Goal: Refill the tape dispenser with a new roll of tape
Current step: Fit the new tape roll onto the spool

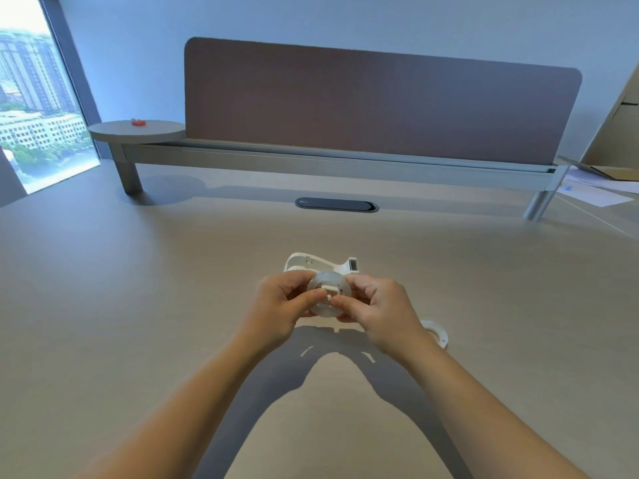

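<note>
Gripping a white round tape hub (pixel 328 293) above the desk (pixel 138 305), flat face turning toward the camera, axis running roughly front to back; pinching it at the rim between left hand (pixel 281 305) and right hand (pixel 380 311), both clenched on it. Probably handling light, stiff, slippery. Lying just behind: dispenser body (pixel 321 263), cutter pointing right. Resting near the right wrist: tape roll (pixel 436 331).

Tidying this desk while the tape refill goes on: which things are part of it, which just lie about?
In the job:
left hand
right hand
spool
dispenser shell
tape roll

Lying about:
orange object
papers
cardboard
</note>
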`<control>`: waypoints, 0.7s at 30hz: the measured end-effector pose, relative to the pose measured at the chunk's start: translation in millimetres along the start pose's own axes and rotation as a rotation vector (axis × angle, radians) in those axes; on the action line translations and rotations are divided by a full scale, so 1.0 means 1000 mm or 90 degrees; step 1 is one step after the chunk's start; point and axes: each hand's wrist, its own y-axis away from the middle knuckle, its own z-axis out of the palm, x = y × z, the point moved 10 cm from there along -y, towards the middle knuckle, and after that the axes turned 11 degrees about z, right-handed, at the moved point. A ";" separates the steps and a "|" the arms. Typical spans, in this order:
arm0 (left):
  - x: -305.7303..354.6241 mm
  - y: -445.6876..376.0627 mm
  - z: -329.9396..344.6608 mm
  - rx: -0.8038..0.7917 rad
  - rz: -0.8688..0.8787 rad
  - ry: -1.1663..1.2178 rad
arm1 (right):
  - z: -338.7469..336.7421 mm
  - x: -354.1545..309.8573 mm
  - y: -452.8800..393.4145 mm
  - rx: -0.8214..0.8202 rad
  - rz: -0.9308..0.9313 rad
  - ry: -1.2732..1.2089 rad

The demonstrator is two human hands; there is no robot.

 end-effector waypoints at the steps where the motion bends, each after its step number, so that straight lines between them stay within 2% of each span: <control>1: 0.001 -0.002 -0.002 0.004 0.006 -0.003 | 0.000 -0.002 -0.002 0.000 -0.003 0.002; 6: 0.004 -0.033 -0.018 -0.006 0.001 -0.035 | -0.008 -0.024 -0.026 -0.004 -0.034 0.009; 10: -0.005 -0.065 -0.034 -0.015 -0.028 -0.049 | -0.016 -0.033 -0.053 0.034 -0.051 0.046; 16: -0.036 -0.079 -0.040 -0.067 -0.082 -0.140 | -0.009 -0.010 -0.083 0.084 -0.026 0.065; 21: -0.048 -0.077 -0.041 -0.099 -0.087 -0.176 | -0.001 -0.003 -0.088 0.061 -0.023 0.095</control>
